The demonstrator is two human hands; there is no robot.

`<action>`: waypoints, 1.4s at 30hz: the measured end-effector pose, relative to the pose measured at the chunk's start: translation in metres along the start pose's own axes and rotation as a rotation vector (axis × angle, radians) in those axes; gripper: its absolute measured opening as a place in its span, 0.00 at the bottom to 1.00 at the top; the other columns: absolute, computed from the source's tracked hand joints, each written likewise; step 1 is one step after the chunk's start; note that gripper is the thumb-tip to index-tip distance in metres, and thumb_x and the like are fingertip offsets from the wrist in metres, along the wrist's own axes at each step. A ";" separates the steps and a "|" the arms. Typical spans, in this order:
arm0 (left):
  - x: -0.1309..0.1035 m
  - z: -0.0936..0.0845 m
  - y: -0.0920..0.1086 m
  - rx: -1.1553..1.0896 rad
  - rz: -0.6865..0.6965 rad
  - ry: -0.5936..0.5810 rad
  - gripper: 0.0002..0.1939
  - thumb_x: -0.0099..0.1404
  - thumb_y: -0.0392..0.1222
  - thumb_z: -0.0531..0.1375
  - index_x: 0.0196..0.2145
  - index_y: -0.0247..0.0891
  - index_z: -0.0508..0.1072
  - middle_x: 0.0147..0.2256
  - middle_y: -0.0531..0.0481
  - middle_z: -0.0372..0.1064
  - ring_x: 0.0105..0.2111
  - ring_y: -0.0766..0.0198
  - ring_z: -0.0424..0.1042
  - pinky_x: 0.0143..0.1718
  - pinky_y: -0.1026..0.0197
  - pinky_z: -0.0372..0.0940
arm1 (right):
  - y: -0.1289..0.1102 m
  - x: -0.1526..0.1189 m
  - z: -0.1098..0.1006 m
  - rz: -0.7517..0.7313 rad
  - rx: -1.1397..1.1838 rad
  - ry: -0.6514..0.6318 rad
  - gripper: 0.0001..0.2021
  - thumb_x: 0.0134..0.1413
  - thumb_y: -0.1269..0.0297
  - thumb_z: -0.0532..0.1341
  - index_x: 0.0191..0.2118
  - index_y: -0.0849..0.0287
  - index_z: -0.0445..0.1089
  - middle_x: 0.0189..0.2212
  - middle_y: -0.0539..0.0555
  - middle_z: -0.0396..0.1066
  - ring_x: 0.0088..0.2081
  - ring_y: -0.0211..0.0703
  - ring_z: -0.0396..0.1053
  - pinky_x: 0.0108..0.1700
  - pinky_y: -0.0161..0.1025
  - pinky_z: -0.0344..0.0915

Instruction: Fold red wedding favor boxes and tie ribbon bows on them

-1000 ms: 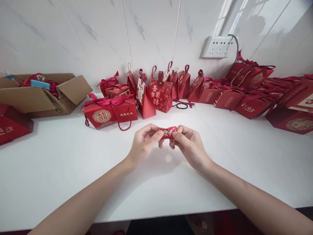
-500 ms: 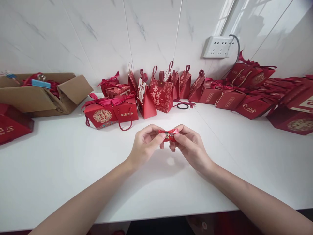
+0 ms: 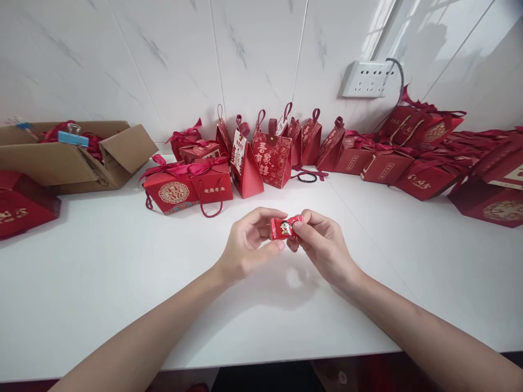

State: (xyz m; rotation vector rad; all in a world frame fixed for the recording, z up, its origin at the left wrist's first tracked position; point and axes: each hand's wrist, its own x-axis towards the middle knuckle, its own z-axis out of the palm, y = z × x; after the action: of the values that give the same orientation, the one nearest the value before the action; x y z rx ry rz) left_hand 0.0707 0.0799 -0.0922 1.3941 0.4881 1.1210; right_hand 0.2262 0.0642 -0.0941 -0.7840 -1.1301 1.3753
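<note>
A small red wrapped candy (image 3: 284,228) with a cartoon face printed on it is held above the white table, near the middle of the view. My right hand (image 3: 324,242) pinches the candy's right end between thumb and fingers. Around its left end curves my left hand (image 3: 250,242), thumb and fingers apart, with the thumb just below the wrapper. Whether the left fingertips behind the candy touch it, I cannot tell. Beyond the hands stands a red gift box (image 3: 188,185) with a ribbon bow and a rope handle.
Several upright triangular red boxes (image 3: 273,160) line the tiled wall. At left sits an open cardboard box (image 3: 77,169) holding red ribbon and a blue clip. More red boxes (image 3: 386,166) are piled at right below a white power outlet (image 3: 370,79). A black ring (image 3: 307,177) lies behind the hands.
My left thumb and fingers have spread and released the candy's left end. The candy, still in my right hand, now shows its cartoon face more fully.
</note>
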 end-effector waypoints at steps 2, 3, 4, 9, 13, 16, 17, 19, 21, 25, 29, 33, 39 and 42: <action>0.000 0.002 0.000 0.014 0.008 -0.018 0.16 0.54 0.35 0.65 0.42 0.40 0.70 0.29 0.52 0.71 0.28 0.64 0.72 0.33 0.58 0.69 | -0.001 0.001 0.000 0.048 0.052 -0.041 0.14 0.50 0.58 0.65 0.22 0.59 0.64 0.21 0.47 0.66 0.22 0.33 0.61 0.27 0.34 0.58; 0.000 0.002 0.000 0.026 0.010 -0.019 0.16 0.55 0.35 0.65 0.42 0.40 0.70 0.29 0.52 0.70 0.29 0.64 0.72 0.34 0.57 0.70 | -0.001 0.002 -0.001 0.081 0.077 -0.067 0.13 0.51 0.58 0.65 0.23 0.59 0.65 0.21 0.47 0.66 0.22 0.32 0.61 0.27 0.33 0.58; 0.000 0.003 0.000 0.046 0.015 -0.009 0.15 0.55 0.36 0.64 0.42 0.40 0.70 0.29 0.52 0.70 0.29 0.64 0.72 0.34 0.57 0.70 | -0.001 0.003 -0.001 0.114 0.095 -0.093 0.13 0.51 0.58 0.65 0.24 0.59 0.66 0.21 0.48 0.66 0.23 0.32 0.61 0.27 0.33 0.58; 0.003 0.001 -0.002 0.244 0.143 0.128 0.10 0.53 0.38 0.66 0.34 0.39 0.72 0.37 0.49 0.65 0.36 0.65 0.70 0.34 0.63 0.68 | 0.000 0.005 -0.001 0.172 0.047 -0.095 0.12 0.48 0.56 0.66 0.28 0.59 0.68 0.22 0.46 0.64 0.23 0.31 0.59 0.28 0.33 0.58; 0.002 0.002 -0.004 0.265 0.135 0.183 0.10 0.54 0.38 0.66 0.32 0.39 0.67 0.38 0.50 0.68 0.38 0.65 0.70 0.39 0.61 0.68 | 0.002 0.005 -0.001 0.119 0.065 -0.016 0.14 0.48 0.53 0.66 0.31 0.57 0.66 0.27 0.47 0.63 0.27 0.33 0.62 0.29 0.33 0.60; 0.001 0.002 -0.006 0.300 0.066 0.197 0.13 0.52 0.38 0.68 0.30 0.39 0.66 0.27 0.55 0.68 0.29 0.68 0.70 0.33 0.63 0.67 | 0.003 0.005 -0.002 0.081 0.066 -0.068 0.15 0.47 0.50 0.66 0.30 0.58 0.67 0.27 0.48 0.65 0.28 0.35 0.64 0.30 0.34 0.62; 0.001 0.002 -0.007 0.313 0.043 0.194 0.13 0.51 0.38 0.68 0.29 0.39 0.67 0.26 0.56 0.68 0.27 0.68 0.70 0.31 0.63 0.66 | 0.004 0.005 -0.002 0.074 0.049 -0.078 0.15 0.46 0.52 0.67 0.30 0.58 0.67 0.26 0.48 0.66 0.27 0.34 0.64 0.31 0.35 0.62; 0.002 0.000 -0.008 0.314 -0.006 0.182 0.13 0.49 0.39 0.69 0.30 0.39 0.69 0.25 0.56 0.68 0.25 0.68 0.70 0.29 0.63 0.65 | 0.004 0.005 -0.002 0.076 0.017 -0.072 0.13 0.46 0.55 0.68 0.30 0.58 0.67 0.25 0.48 0.69 0.26 0.34 0.65 0.31 0.35 0.63; 0.003 0.000 -0.008 0.275 -0.043 0.172 0.14 0.49 0.40 0.70 0.32 0.39 0.70 0.25 0.56 0.70 0.25 0.66 0.72 0.30 0.62 0.66 | 0.004 0.005 -0.002 0.088 0.012 -0.037 0.12 0.47 0.57 0.68 0.28 0.58 0.68 0.24 0.48 0.69 0.25 0.34 0.65 0.31 0.36 0.64; 0.005 0.000 -0.004 0.205 -0.044 0.185 0.11 0.54 0.44 0.66 0.34 0.38 0.72 0.28 0.52 0.72 0.28 0.65 0.73 0.31 0.62 0.68 | 0.002 0.007 -0.001 0.103 0.043 0.011 0.14 0.46 0.55 0.67 0.24 0.59 0.68 0.22 0.48 0.67 0.24 0.34 0.64 0.29 0.35 0.65; 0.006 0.001 0.000 0.153 -0.042 0.203 0.09 0.56 0.45 0.64 0.32 0.37 0.73 0.30 0.50 0.73 0.27 0.66 0.71 0.28 0.63 0.66 | 0.001 0.008 -0.001 0.088 0.035 0.031 0.15 0.46 0.54 0.67 0.21 0.60 0.68 0.22 0.48 0.67 0.23 0.32 0.63 0.28 0.34 0.63; 0.006 0.000 -0.002 0.028 -0.134 0.066 0.11 0.55 0.43 0.65 0.23 0.36 0.67 0.22 0.53 0.70 0.26 0.67 0.70 0.30 0.63 0.66 | 0.003 0.007 -0.001 0.071 0.011 0.045 0.16 0.47 0.54 0.67 0.20 0.60 0.68 0.20 0.48 0.67 0.21 0.32 0.64 0.26 0.34 0.62; 0.003 0.001 -0.008 0.096 -0.436 -0.195 0.10 0.50 0.43 0.68 0.26 0.35 0.73 0.26 0.48 0.73 0.29 0.61 0.73 0.33 0.59 0.67 | 0.005 0.006 0.000 0.131 -0.083 0.048 0.18 0.43 0.53 0.69 0.19 0.60 0.65 0.14 0.46 0.66 0.14 0.32 0.60 0.14 0.31 0.54; 0.002 -0.001 -0.009 0.100 -0.440 -0.250 0.10 0.51 0.44 0.68 0.29 0.36 0.76 0.29 0.47 0.75 0.32 0.59 0.74 0.36 0.57 0.68 | 0.002 0.006 0.001 0.124 -0.133 0.031 0.16 0.40 0.55 0.70 0.19 0.59 0.66 0.14 0.46 0.67 0.13 0.32 0.61 0.12 0.29 0.55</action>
State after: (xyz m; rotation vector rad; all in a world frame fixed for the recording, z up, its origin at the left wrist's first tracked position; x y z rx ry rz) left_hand 0.0739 0.0835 -0.1000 1.4025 0.6381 0.5657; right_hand 0.2239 0.0700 -0.0952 -0.9822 -1.1743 1.3953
